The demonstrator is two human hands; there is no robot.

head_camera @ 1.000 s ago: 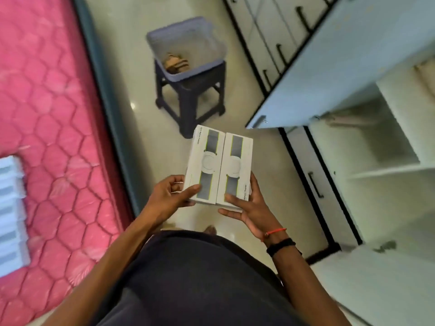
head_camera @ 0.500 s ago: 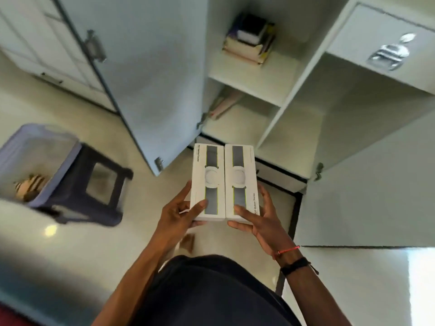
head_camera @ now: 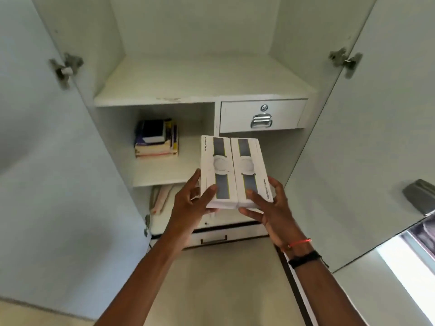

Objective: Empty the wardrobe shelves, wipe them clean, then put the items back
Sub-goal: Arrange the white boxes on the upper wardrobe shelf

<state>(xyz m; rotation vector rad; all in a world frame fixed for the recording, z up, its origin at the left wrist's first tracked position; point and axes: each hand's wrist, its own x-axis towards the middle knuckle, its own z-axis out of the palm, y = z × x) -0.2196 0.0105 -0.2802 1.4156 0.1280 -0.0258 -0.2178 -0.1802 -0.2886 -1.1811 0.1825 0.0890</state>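
Two long white watch boxes lie side by side in my hands in front of the open wardrobe. My left hand point(head_camera: 188, 208) grips the left watch box point(head_camera: 215, 170), thumb on top and fingers under it. My right hand point(head_camera: 270, 208) grips the right watch box point(head_camera: 250, 170) the same way. Both boxes hover just before the middle shelf point(head_camera: 164, 172), where a stack of books point(head_camera: 156, 137) stands at the back left. The top shelf point(head_camera: 200, 78) holds nothing. On the bottom shelf lies a pale folded item point(head_camera: 161, 198), partly hidden.
Both wardrobe doors stand wide open: the left door point(head_camera: 47, 184) and the right door point(head_camera: 376, 137). A locked drawer with a chrome handle point(head_camera: 261, 120) sits right of the books. A lower drawer point(head_camera: 214, 238) is at floor level. Beige floor lies below my arms.
My view has swung from the bed and stool to face the wardrobe head-on. The two boxes, still held in both hands, have come closer to the middle shelf.
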